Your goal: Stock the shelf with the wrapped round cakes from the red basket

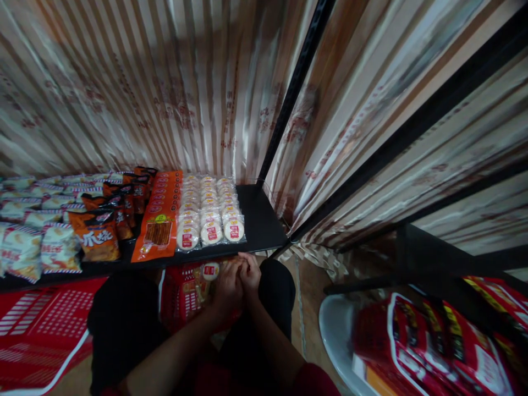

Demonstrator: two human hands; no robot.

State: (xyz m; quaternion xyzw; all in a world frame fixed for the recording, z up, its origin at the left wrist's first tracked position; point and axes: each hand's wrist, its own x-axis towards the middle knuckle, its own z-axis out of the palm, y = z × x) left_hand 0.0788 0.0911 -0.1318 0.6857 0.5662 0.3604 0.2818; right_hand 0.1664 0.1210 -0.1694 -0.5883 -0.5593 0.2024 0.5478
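My left hand (228,286) and my right hand (249,275) are pressed together in front of the shelf edge, above my lap. Both have their fingers curled in, and what lies between them, if anything, is hidden. Just below and to the left, a red basket (177,286) sits between my knees, with a round white wrapped snack (210,270) and other packets inside. Rows of the same kind of round wrapped snacks (212,212) stand on the black shelf (264,220) ahead. Beside them lies a flat orange snack bag (160,214).
Orange-and-black chip bags (101,236) and several white snack bags (61,247) fill the shelf's left side. Another red basket (45,324) is at lower left. Black metal posts (295,82) and a draped curtain (198,99) stand behind. At right are a pale basin (336,335) and red packets (466,341).
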